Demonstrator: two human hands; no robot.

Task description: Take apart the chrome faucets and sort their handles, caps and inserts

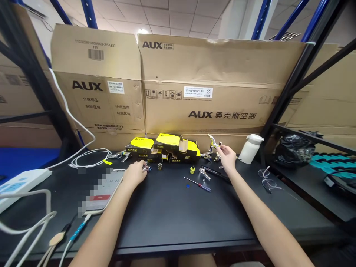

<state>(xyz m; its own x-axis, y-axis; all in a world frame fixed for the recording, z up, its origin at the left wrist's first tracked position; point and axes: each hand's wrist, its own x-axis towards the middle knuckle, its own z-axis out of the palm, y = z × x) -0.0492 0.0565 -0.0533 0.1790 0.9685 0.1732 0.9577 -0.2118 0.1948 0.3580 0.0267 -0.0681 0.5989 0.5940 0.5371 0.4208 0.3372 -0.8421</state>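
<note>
My right hand (228, 158) is raised at the back right of the table, its fingers pinching a shiny metal tap (213, 141). More metal fittings (206, 155) lie just behind and below it. My left hand (135, 173) rests at the back left, closed on a small shiny metal part (148, 167) whose kind I cannot make out. Beside that part stands a small metal fitting (160, 166). Between the hands are a yellow cartridge (192, 169), a chrome lever handle (205, 173), a screwdriver (204, 187) and a small blue disc (187, 185).
Several black-and-yellow boxes (168, 140) are stacked against large cardboard (167, 104). A phone (104, 193) with a cable lies by my left forearm, near a white power strip (23, 187). At right are a white bottle (251, 149) and eyeglasses (268, 181).
</note>
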